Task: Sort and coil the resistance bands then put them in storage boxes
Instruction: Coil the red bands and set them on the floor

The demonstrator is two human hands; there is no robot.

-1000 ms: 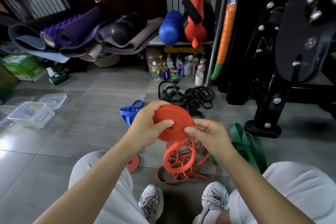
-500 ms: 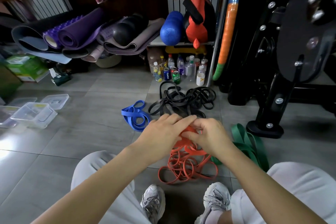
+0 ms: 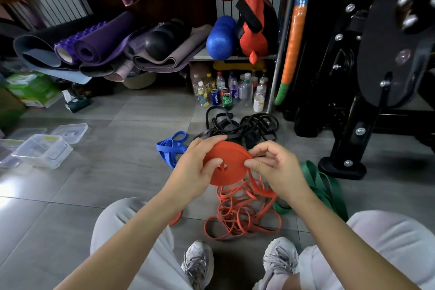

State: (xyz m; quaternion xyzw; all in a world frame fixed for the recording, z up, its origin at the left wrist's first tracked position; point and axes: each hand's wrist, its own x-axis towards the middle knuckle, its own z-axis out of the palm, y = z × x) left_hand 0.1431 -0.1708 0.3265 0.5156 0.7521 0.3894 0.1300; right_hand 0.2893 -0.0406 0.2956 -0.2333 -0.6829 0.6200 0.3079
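Above grey floor tiles (image 3: 98, 186), left hand (image 3: 195, 172) and right hand (image 3: 274, 169) pinch orange coil (image 3: 229, 165) between them.

Bare floor (image 3: 113, 172) between boxes (image 3: 42, 153) and blue bands (image 3: 170, 148)

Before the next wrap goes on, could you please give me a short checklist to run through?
1. Left hand grip: thumb on the face of the orange coil, fingers round its rim: ok.
2. Right hand grip: pinches the loose orange band at the coil's rim: ok.
3. Loose band free to feed: not ok, it lies in overlapping loops on the floor.
4. Loose band clear of the green band: cannot tell, the right forearm hides where they meet.
5. Storage boxes open: cannot tell, the plastic is clear.
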